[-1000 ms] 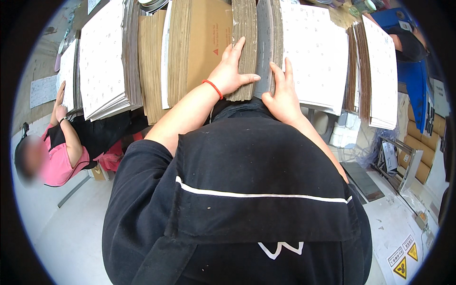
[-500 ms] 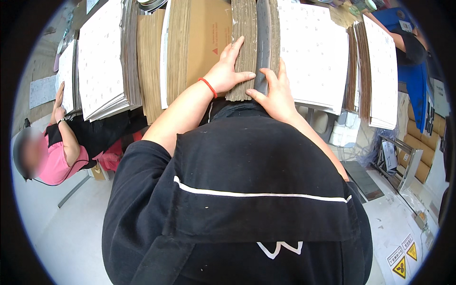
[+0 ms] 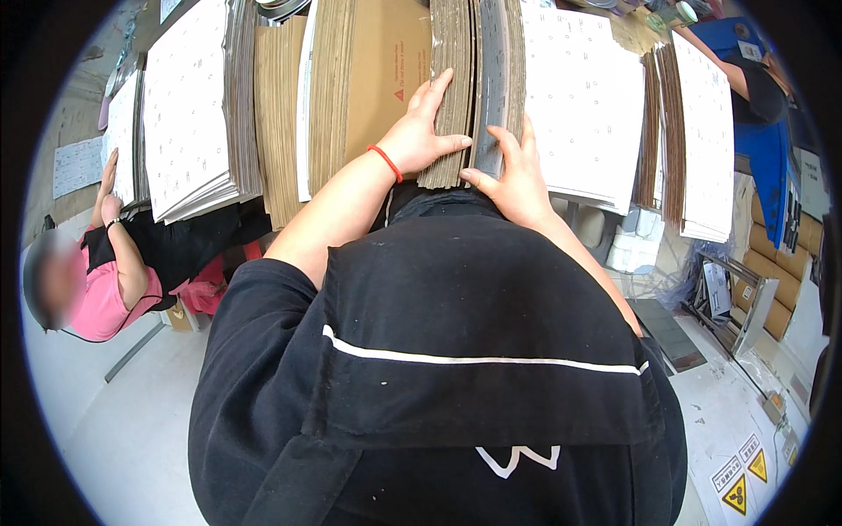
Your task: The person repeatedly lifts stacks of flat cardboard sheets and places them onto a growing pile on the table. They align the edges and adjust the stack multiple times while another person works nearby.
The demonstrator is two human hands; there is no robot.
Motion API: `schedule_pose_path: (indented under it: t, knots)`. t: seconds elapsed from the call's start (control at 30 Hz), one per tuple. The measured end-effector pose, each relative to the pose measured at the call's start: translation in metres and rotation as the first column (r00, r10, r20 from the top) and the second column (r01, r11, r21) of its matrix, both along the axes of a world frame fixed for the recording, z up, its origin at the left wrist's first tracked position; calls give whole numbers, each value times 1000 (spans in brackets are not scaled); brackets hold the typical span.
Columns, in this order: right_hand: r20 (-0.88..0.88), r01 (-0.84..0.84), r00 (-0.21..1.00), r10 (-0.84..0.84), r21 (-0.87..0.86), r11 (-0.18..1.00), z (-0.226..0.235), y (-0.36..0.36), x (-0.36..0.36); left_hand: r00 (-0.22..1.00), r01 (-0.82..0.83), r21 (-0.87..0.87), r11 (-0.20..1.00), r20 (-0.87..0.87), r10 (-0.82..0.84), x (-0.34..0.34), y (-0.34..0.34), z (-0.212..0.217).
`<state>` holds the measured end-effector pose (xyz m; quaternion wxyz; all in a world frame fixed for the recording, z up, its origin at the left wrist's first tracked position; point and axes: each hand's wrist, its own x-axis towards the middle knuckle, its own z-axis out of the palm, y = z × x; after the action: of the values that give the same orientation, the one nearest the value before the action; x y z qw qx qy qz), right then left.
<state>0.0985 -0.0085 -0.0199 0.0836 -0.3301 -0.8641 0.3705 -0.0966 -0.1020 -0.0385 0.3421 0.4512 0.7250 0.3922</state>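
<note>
1. Brown corrugated cardboard sheets (image 3: 453,101) form, in the head view, a tight block between the person's hands, its ridged edges rough and flecked whitish.
2. The left hand (image 3: 419,134), in a red cord bracelet (image 3: 386,164), lies spread against the block, fingers wide apart, clasping nothing.
3. The right hand (image 3: 519,181), thumb and fingers parted, touches the adjacent slate-grey-faced cardboard stack (image 3: 493,83); whether it grips cannot be told.
</note>
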Motion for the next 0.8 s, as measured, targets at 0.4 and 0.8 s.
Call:
schedule_pose_path:
  t: [0.4,0.8]
  knots:
    - [52,2,999,-10,146,989,4,-2,-4,1000,-8,-29,1000,22,9,2,2,2]
    - [61,1,998,-10,148,989,8,-2,-4,1000,11,-21,1000,1,-11,1,2,0]
